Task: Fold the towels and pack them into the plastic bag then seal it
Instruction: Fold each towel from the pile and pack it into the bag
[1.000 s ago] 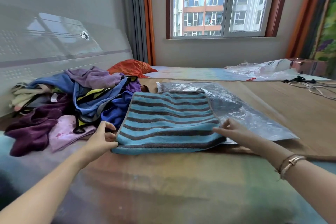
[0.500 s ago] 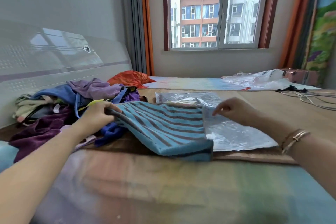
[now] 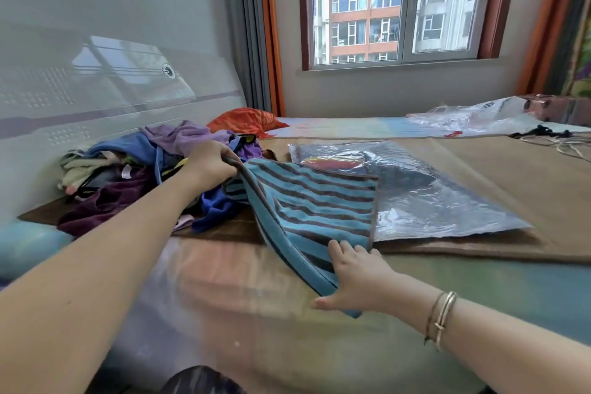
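While no writing can be read anywhere, one blue-and-brown striped towel lies partly on one clear plastic bag on the bed; something multicoloured shows inside the bag. Left hand pinches the towel's far corner, lifted; right hand clasps its near edge, thumb under. One heap of loose towels sits left, beside the striped one. Two bracelets circle the right wrist.

Both forearms are bare with no sleeves in view, the right wrist wears two thin metallic bangles side by side, one with a small clasp-like crossing, and a dark patterned garment shows at the bottom edge.
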